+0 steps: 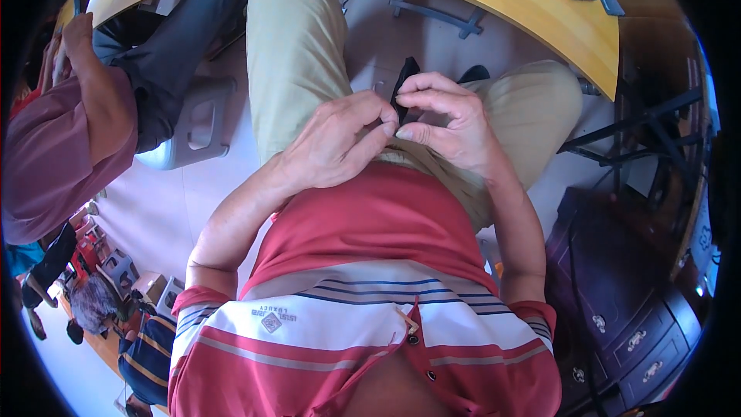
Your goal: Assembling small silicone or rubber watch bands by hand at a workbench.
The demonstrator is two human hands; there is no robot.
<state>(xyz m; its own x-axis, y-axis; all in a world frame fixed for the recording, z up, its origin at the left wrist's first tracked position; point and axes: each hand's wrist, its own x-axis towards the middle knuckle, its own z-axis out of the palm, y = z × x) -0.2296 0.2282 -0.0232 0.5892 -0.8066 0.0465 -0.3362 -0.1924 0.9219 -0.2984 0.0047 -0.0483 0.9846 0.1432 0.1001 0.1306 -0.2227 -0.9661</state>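
Both hands meet over lap: left hand [336,143] & right hand [448,120] each pinch the small flat black plastic piece [403,93] w/ fingertips. Looks mid-fitting; next move prob needs steady, fine grip.

Yellow wooden table [540,8], grey plastic stool [197,123], dark drawer cabinet [625,316], seated person in maroon shirt [54,154]

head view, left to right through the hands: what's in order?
Neighbouring person's maroon sleeve → grey plastic stool → left hand → small black object pinched between both hands → right hand → black metal table legs.
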